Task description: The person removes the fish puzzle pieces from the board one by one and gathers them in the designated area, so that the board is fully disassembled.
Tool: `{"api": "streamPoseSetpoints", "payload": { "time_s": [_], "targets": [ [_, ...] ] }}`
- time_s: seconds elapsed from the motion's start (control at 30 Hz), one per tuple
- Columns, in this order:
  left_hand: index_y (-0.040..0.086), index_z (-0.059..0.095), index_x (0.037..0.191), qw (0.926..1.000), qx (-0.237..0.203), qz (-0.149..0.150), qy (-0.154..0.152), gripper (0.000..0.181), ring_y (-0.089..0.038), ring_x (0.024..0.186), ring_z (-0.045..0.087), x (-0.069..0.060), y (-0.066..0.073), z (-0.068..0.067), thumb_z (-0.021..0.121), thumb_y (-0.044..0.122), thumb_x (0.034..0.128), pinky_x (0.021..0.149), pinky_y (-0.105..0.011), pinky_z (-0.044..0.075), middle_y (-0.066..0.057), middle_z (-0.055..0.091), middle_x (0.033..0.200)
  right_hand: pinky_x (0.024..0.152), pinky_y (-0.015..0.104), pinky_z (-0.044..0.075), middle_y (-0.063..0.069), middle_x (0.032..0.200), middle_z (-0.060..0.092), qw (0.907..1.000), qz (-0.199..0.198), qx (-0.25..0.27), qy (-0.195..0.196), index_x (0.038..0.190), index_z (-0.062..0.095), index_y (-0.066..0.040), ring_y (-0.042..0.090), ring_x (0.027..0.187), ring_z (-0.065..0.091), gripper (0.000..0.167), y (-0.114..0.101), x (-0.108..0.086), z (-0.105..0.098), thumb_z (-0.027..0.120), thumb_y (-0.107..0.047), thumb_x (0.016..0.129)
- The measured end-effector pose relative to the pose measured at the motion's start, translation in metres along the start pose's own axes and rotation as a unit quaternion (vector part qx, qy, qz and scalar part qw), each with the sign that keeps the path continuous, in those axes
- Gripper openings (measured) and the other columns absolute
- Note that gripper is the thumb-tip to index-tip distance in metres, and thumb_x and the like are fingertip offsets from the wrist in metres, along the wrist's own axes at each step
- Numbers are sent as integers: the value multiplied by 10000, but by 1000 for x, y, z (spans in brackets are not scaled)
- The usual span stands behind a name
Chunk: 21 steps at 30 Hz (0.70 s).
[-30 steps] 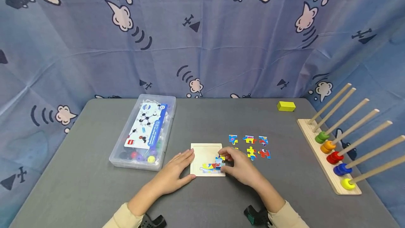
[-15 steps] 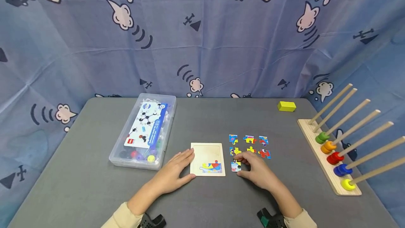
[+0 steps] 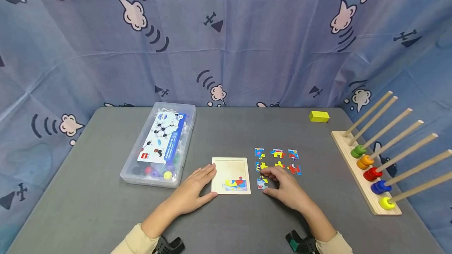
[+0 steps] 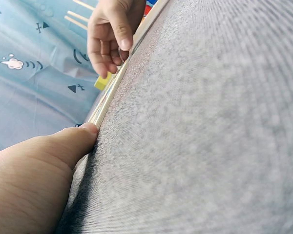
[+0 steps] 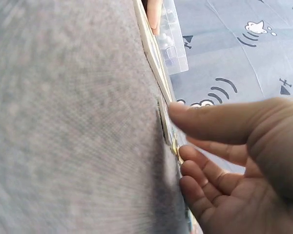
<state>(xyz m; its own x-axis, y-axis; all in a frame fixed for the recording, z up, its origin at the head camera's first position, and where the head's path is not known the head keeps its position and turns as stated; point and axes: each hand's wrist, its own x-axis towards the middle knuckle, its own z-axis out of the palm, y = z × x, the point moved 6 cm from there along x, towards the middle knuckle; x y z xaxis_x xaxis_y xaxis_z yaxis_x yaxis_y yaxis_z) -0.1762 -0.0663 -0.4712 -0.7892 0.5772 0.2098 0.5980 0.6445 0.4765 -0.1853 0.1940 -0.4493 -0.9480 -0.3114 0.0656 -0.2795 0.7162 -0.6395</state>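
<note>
A square wooden puzzle board [image 3: 226, 167] lies at the table's middle, a few joined picture pieces [image 3: 236, 184] in its lower right corner. My left hand [image 3: 195, 187] rests at the board's left edge, fingers extended; in the left wrist view the thumb [image 4: 80, 141] touches the rim. To the right of the board, my right hand [image 3: 285, 187] pinches a pale blue puzzle piece [image 3: 262, 184] between thumb and fingertips, low at the table. In the right wrist view the thumb [image 5: 210, 117] meets that piece's edge [image 5: 163, 122]. The fingers partly cover the pieces behind.
Several loose puzzle pieces [image 3: 294, 169] lie in rows beyond the right hand. A clear plastic box [image 3: 159, 144] stands at left. At right is a wooden peg stand [image 3: 367, 173] with coloured rings; a yellow block [image 3: 319, 117] sits at the back.
My right hand has gone from the board's lower right to the loose pieces on the right, bringing the pale blue puzzle piece off the board. My left hand has stayed at the board's edge.
</note>
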Motion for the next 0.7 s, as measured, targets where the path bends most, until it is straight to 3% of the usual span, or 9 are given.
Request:
{"api": "streamPoseSetpoints", "payload": {
  "time_s": [0.17, 0.47, 0.7],
  "targets": [
    [23, 420, 1420, 10000, -18, -43, -41, 668, -230, 1413, 311, 0, 0, 0, 607, 408, 908, 1165, -426, 259, -83, 358, 1516, 865, 328, 517, -12, 1055, 622, 9998, -205, 48, 75, 1152, 635, -90, 174, 957, 604, 432, -14, 1, -2, 790, -103, 749],
    [25, 423, 1419, 10000, 6, -59, -43, 673, -227, 1412, 312, 0, -2, 0, 610, 415, 904, 1170, -411, 254, -80, 357, 1517, 921, 366, 510, 9, 1218, 599, 9962, -685, 62, -532, 1250, 587, -83, 192, 1067, 592, 495, -39, 10, 17, 759, -150, 791],
    [39, 413, 1429, 9999, -35, -97, -96, 674, -203, 1421, 293, 0, -3, 1, 596, 429, 910, 1173, -406, 248, -61, 344, 1526, 942, 396, 483, 30, 1235, 588, 9915, -961, 94, -868, 1253, 595, -56, 194, 1097, 572, 493, -59, 22, 33, 751, -162, 797]
  ]
}}
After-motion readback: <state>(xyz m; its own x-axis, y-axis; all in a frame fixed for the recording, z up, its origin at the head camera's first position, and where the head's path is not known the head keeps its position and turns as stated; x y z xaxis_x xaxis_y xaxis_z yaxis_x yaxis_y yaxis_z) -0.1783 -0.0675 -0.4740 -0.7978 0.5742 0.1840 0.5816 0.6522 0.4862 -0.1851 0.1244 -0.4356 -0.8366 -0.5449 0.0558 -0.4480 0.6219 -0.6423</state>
